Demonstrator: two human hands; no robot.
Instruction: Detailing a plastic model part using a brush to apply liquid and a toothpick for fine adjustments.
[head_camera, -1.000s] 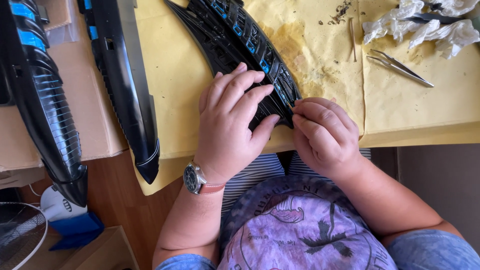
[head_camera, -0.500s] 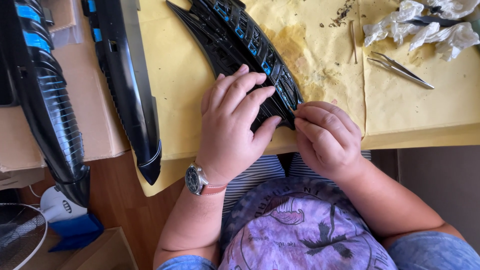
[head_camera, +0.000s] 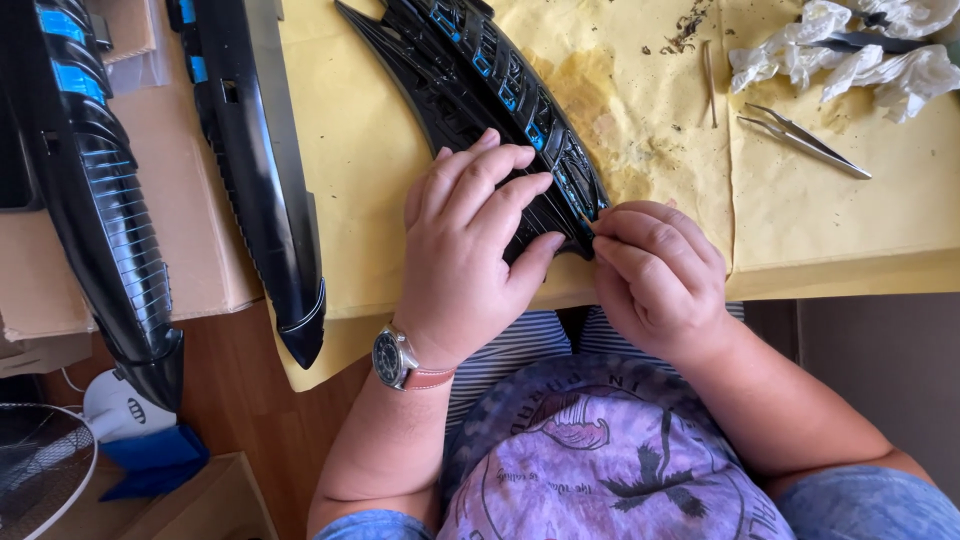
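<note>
A long curved black plastic model part (head_camera: 480, 70) with small blue windows lies on yellow paper (head_camera: 360, 150). My left hand (head_camera: 470, 240), with a wristwatch on its wrist, lies flat on the part's near end and presses it down. My right hand (head_camera: 655, 275) is closed beside the part's tip, its fingers pinched around a thin tool whose point touches the part's right edge. Most of the tool is hidden inside the fist.
Two more long black hull parts lie at the left: one (head_camera: 255, 170) beside the paper, one (head_camera: 95, 210) with blue stripes on cardboard. Metal tweezers (head_camera: 805, 140) and crumpled white tissue (head_camera: 860, 55) sit at the far right. A fan (head_camera: 40, 480) stands at the lower left.
Both hands stay in place on the part's near end. Only the right hand's fingers shift slightly at the part's edge.
</note>
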